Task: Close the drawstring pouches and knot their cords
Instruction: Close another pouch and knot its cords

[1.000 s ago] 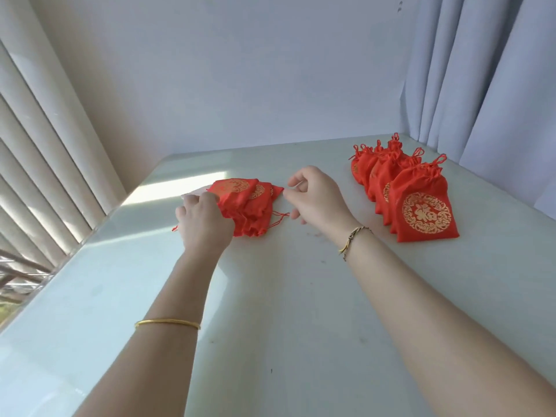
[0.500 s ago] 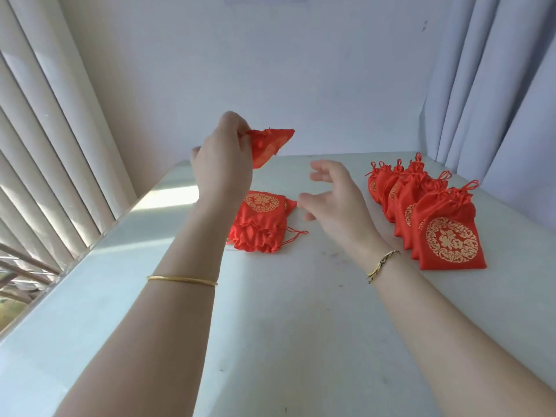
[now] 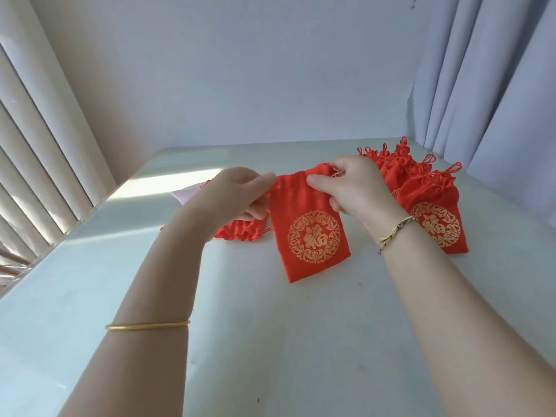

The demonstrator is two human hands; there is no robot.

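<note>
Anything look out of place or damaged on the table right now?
Nothing damaged. Only a tiny red speck lies loose on the table, just below the pouch held by the left hand and right hand; perhaps a thread scrap.

left hand (image 3: pixel 237 194): raised, pinching pouch (image 3: pixel 310 236) rim | right hand (image 3: pixel 355 191): raised, pinching same rim

Two hands (image 3: pixel 237 194) (image 3: pixel 355 188), two bracelets (image 3: pixel 147 326) (image 3: pixel 395 233), one held pouch (image 3: pixel 310 236), two heaps (image 3: pixel 240 233) (image 3: pixel 433 206).

The pale table (image 3: pixel 270 341) bears a heap of red pouches (image 3: pixel 239 233) and a row of cinched pouches (image 3: pixel 433 195).
</note>
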